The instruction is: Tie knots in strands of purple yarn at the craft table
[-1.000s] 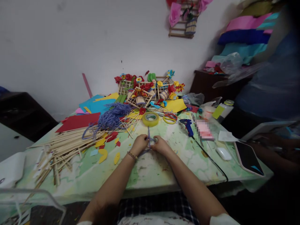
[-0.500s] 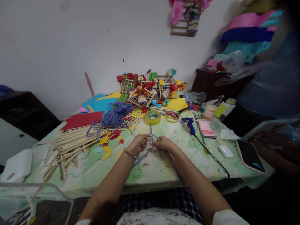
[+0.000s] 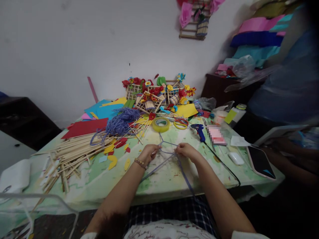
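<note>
Purple yarn (image 3: 170, 144) stretches between my two hands, just in front of a roll of yellow tape (image 3: 160, 124) from which one end of it runs. My left hand (image 3: 150, 153), with a beaded bracelet at its wrist, pinches the yarn on the left. On the right, my right hand (image 3: 185, 151) pinches another stretch between thumb and fingers. Loose strands trail from the hands toward the table's front edge, the right one hanging over it. Whether there is a knot near the tape is too small to tell.
Bamboo sticks (image 3: 72, 149), a purple yarn heap (image 3: 123, 121) and red paper (image 3: 86, 128) lie left. Scissors (image 3: 181, 123), a blue glue gun (image 3: 198, 131) with its cord, and a phone (image 3: 260, 162) lie right. Flower-trimmed stick frames (image 3: 149, 103) stand behind. A person (image 3: 286, 79) is at the right.
My right hand has moved right, away from my left hand, drawing the yarn out between them. The view has shifted slightly.
</note>
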Action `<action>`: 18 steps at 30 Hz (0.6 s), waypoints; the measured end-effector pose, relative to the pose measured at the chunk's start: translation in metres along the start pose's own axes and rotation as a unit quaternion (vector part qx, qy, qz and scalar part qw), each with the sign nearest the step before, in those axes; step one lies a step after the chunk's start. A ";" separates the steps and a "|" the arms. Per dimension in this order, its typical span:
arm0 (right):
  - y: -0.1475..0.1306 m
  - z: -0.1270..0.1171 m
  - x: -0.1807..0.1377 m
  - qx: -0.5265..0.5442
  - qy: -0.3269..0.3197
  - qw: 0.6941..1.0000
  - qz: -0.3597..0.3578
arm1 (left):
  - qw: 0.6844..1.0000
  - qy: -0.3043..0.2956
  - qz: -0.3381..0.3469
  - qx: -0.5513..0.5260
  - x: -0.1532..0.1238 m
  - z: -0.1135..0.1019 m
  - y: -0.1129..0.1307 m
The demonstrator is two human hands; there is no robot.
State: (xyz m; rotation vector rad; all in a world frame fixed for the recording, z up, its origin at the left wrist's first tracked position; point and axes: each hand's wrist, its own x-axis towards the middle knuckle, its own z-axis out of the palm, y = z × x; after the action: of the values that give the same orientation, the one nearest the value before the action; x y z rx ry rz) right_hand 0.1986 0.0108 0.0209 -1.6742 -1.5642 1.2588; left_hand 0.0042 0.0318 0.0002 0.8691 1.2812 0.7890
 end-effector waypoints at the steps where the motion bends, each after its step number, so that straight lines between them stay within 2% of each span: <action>1: 0.002 -0.003 -0.003 0.071 -0.024 0.997 0.010 | 1.000 -0.003 -0.001 0.004 0.000 0.000 0.000; 2: 0.003 -0.005 -0.005 0.165 -0.057 0.984 0.025 | 1.000 -0.008 -0.003 0.009 0.000 0.000 0.000; 3: 0.003 -0.006 -0.008 0.271 -0.094 0.957 0.043 | 1.000 -0.013 -0.005 0.014 0.000 0.000 0.001; 5: 0.005 -0.004 -0.011 0.453 -0.150 0.875 0.078 | 0.999 -0.024 -0.010 0.023 0.001 -0.001 0.001; 7: 0.006 0.001 -0.013 0.538 -0.167 0.820 0.102 | 0.999 -0.033 -0.012 0.032 0.001 -0.003 0.001; 9: 0.007 0.005 -0.016 0.567 -0.176 0.796 0.117 | 0.998 -0.037 -0.011 0.039 0.001 -0.006 0.001; 10: 0.008 0.005 -0.019 0.566 -0.182 0.794 0.123 | 0.998 -0.037 -0.011 0.042 0.001 -0.008 0.001; 12: 0.010 0.001 -0.029 0.539 -0.187 0.812 0.121 | 0.998 -0.035 -0.009 0.045 0.001 -0.012 0.001; 15: 0.014 -0.015 -0.057 0.448 -0.157 0.877 0.078 | 0.998 -0.030 -0.005 0.048 0.001 -0.016 -0.001; 18: 0.027 -0.043 -0.098 0.330 -0.114 0.935 0.056 | 0.998 -0.029 0.000 0.053 0.002 -0.017 -0.002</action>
State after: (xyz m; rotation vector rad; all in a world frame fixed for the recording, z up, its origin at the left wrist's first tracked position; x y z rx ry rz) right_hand 0.2588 -0.0794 0.0430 -1.2176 -0.9873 1.8350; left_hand -0.0124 0.0344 -0.0036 0.9693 1.2812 0.6960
